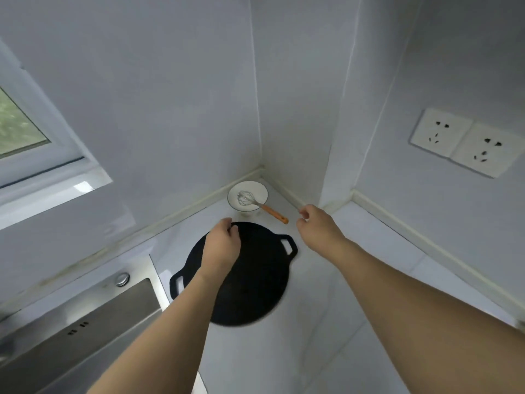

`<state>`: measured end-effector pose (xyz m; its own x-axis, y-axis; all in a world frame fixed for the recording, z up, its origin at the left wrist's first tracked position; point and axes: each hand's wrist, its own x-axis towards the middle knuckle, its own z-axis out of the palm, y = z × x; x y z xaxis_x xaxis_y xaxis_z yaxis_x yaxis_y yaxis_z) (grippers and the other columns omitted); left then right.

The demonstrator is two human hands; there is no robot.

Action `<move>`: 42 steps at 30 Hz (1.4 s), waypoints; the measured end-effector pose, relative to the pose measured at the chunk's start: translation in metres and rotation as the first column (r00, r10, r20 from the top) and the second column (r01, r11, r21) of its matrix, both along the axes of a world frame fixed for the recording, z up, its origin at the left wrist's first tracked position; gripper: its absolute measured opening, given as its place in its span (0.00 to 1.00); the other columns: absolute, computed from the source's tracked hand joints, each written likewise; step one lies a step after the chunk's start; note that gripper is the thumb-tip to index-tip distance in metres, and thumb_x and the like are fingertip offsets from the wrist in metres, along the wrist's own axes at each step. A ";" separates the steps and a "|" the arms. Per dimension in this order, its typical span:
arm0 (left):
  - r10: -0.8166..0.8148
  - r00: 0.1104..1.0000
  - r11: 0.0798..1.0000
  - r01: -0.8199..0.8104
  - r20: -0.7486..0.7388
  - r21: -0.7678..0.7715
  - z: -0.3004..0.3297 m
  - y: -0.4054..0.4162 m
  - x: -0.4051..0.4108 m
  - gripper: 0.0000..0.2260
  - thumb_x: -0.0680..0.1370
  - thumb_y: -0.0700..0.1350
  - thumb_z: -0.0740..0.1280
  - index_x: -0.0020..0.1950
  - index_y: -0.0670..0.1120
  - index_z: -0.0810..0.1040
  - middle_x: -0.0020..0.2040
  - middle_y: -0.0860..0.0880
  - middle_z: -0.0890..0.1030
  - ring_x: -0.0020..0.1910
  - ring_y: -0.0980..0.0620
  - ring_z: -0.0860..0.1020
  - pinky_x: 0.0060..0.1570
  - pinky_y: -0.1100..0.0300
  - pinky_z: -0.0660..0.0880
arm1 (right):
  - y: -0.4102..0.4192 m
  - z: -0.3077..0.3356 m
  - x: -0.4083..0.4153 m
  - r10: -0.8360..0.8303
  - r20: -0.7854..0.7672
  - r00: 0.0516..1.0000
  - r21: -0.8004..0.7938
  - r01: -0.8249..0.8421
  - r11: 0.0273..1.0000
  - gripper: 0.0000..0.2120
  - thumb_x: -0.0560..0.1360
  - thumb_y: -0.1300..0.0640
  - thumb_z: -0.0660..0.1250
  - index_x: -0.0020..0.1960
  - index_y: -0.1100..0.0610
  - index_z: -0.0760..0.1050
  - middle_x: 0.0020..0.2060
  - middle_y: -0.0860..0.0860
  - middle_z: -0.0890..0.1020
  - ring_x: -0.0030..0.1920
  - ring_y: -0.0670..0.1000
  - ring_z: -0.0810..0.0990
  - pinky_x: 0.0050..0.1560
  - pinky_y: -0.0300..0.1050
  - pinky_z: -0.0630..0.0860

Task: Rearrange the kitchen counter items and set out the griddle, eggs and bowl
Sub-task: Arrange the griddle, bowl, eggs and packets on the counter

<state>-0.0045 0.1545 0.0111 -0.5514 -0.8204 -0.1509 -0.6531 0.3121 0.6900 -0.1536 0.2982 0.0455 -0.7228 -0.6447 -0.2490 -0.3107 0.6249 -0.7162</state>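
Observation:
A round black griddle [255, 274] with two loop handles lies flat on the white counter. My left hand [223, 245] reaches over it, and its curled fingers grip the far rim. In the corner stands a white bowl [260, 189] holding a wire whisk [250, 199] whose orange handle sticks out to the right. Two pale eggs [246, 214] lie just in front of the bowl, hard to make out. My right hand [316, 226] hovers to the right of the whisk handle, fingers loosely curled and holding nothing.
A steel sink [93, 322] is set into the counter at the left, next to the griddle. Walls close the corner behind the bowl. Two wall sockets [460, 142] sit on the right wall and a window [20, 129] on the left.

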 end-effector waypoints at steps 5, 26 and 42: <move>0.191 0.980 0.958 -0.175 -0.050 0.228 -0.020 -0.059 -0.024 0.20 0.83 0.48 0.58 0.73 0.43 0.68 0.69 0.43 0.73 0.67 0.43 0.72 0.68 0.52 0.67 | -0.069 -0.009 -0.021 0.004 0.066 0.998 0.055 -0.008 0.998 0.21 0.81 0.58 0.53 0.74 0.57 0.62 0.71 0.53 0.67 0.68 0.54 0.69 0.66 0.46 0.68; 0.292 0.956 0.860 -0.249 -0.029 0.445 -0.131 -0.168 -0.123 0.14 0.78 0.43 0.60 0.32 0.43 0.69 0.32 0.41 0.76 0.40 0.35 0.82 0.44 0.39 0.79 | -0.224 -0.110 -0.110 -0.349 0.548 0.760 0.302 0.209 0.930 0.13 0.80 0.62 0.55 0.39 0.61 0.71 0.37 0.54 0.74 0.44 0.53 0.73 0.54 0.45 0.71; 0.126 0.991 0.837 -0.077 -0.055 0.542 -0.029 -0.024 -0.090 0.07 0.75 0.35 0.59 0.39 0.36 0.75 0.40 0.36 0.81 0.39 0.39 0.82 0.45 0.40 0.81 | -0.045 -0.041 -0.050 -0.430 0.647 0.629 0.143 0.455 0.879 0.10 0.80 0.58 0.53 0.44 0.57 0.71 0.37 0.56 0.75 0.38 0.55 0.74 0.48 0.47 0.71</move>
